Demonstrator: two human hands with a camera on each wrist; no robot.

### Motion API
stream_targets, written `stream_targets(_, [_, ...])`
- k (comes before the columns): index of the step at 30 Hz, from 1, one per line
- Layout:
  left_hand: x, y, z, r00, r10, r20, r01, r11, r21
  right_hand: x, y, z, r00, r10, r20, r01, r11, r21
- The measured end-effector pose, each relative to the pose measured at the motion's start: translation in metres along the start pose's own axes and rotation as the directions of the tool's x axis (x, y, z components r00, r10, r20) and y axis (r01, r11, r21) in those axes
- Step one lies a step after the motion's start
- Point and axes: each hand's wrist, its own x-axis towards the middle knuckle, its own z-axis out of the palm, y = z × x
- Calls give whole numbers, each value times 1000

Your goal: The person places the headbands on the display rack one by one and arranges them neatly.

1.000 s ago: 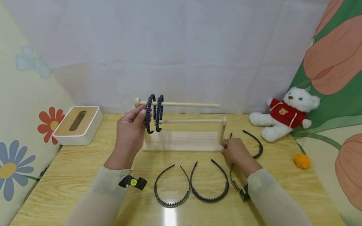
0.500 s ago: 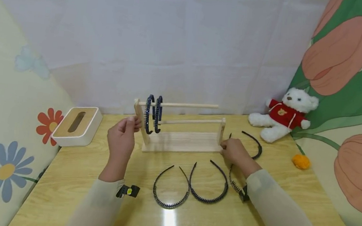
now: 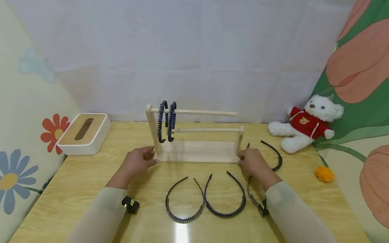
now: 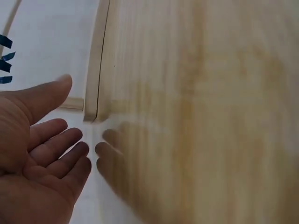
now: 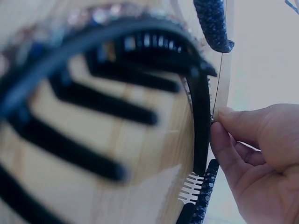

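Observation:
A wooden two-rod rack (image 3: 195, 152) stands on the table, its upper rod carrying two dark toothed headbands (image 3: 160, 123) near the left post. My left hand (image 3: 137, 163) is at the left end of the rack's base, fingers relaxed and thumb apart; in the left wrist view this hand (image 4: 42, 154) holds nothing. At the base's right end, my right hand (image 3: 254, 162) pinches the edge between thumb and forefinger, as the right wrist view shows of the hand (image 5: 261, 154). Close by my right wrist lies a jewelled headband (image 3: 252, 199), large and blurred in the right wrist view.
Two more headbands, one left (image 3: 182, 219) and one in the middle (image 3: 224, 215), lie in front of the rack. Another headband (image 3: 279, 156) is behind my right hand. A tissue box (image 3: 85, 135) sits left, a white teddy bear (image 3: 310, 124) and an orange pompom (image 3: 324, 173) right.
My left hand has let go of the headband on the upper rod, drawn back left, then come down to the base's left end. My right hand has stayed at the right end.

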Motion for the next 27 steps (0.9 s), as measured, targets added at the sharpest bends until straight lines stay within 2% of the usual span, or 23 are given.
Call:
stream_targets(10, [13,-10,6,999,46,0,-45,997,62,1,-1,0,1000,6,-3,-6,1000,-11])
stream_targets(21, [15,-12,8,997,74,14,-75,989,130,0,-2,1,1000,6,-10,-6,1000,-2])
stream_targets(27, [16,-10,8,997,76,12,-77,988,136,-5,1,-9,1000,-10,9,10,1000,17])
